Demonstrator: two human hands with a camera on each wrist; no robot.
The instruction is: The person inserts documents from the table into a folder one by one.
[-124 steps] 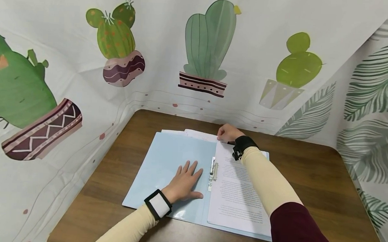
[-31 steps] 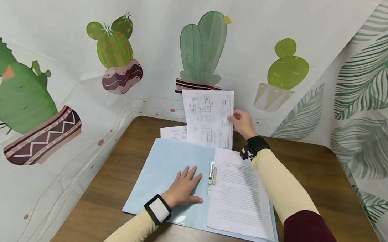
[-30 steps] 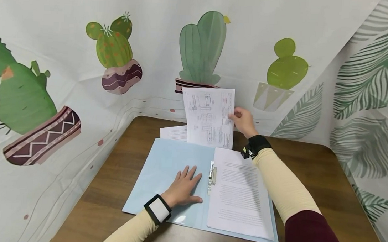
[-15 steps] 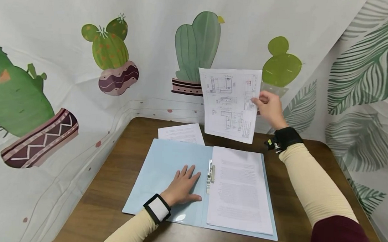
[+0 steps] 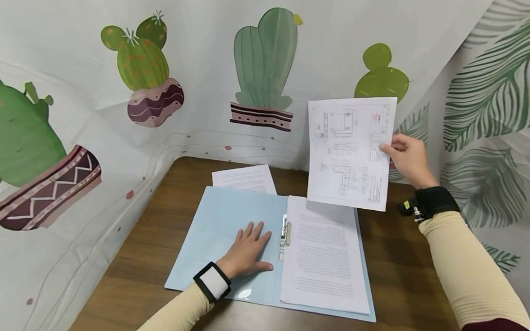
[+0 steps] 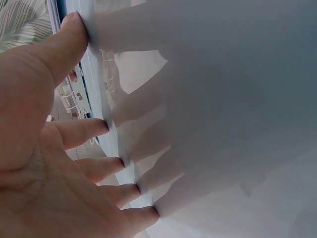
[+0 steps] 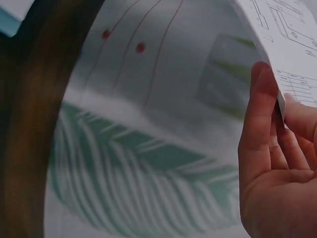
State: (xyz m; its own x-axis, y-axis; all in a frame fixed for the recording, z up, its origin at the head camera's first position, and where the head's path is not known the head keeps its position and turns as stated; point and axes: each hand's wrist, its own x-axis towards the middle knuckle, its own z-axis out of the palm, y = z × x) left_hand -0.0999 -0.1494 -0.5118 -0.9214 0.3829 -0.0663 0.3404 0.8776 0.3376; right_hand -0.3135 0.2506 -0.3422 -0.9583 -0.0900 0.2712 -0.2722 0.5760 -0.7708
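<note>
In the head view, my right hand (image 5: 412,158) pinches the right edge of a sheet of paper (image 5: 350,154) printed with technical drawings. The sheet is held upright in the air, its lower edge in front of the far end of the text pages. The right wrist view shows the sheet's edge between thumb and fingers (image 7: 261,94). My left hand (image 5: 246,250) rests with spread fingers on the left cover of an open light blue folder (image 5: 221,217). A stack of text pages (image 5: 323,265) lies on the folder's right side, beside a metal clip (image 5: 285,237).
Another printed sheet (image 5: 247,178) sticks out from behind the folder's far left edge. Everything lies on a brown wooden table (image 5: 408,268). Behind it hangs a white cloth (image 5: 208,46) with cactus and leaf prints.
My right hand has lifted the drawing sheet from behind the folder and carried it to the right, over the text pages' far end. My left hand has stayed on the folder.
</note>
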